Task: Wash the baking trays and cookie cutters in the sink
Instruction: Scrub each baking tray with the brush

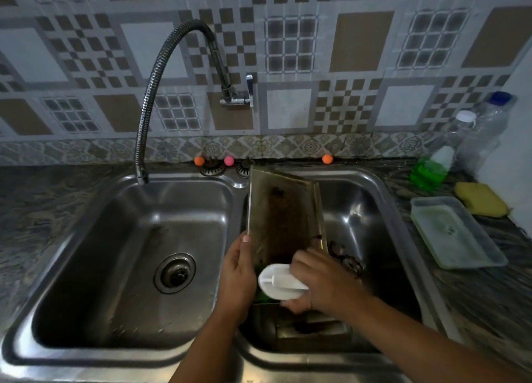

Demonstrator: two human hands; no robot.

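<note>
Home kitchen, I'd say: double-basin steel sink (86, 351) set in a dark stone surface (43, 198), flexible wall faucet (149, 94), patterned tile backsplash (359, 42). I also see green dish soap (427, 171), a yellow sponge (480, 199) and plastic bottles (483, 129) on the right.

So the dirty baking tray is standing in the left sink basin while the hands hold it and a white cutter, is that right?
Not quite. The head view shows the baking tray propped up in the right basin, not the left. The rest holds: the left hand grips its edge, and the right hand holds the white cutter.
</note>
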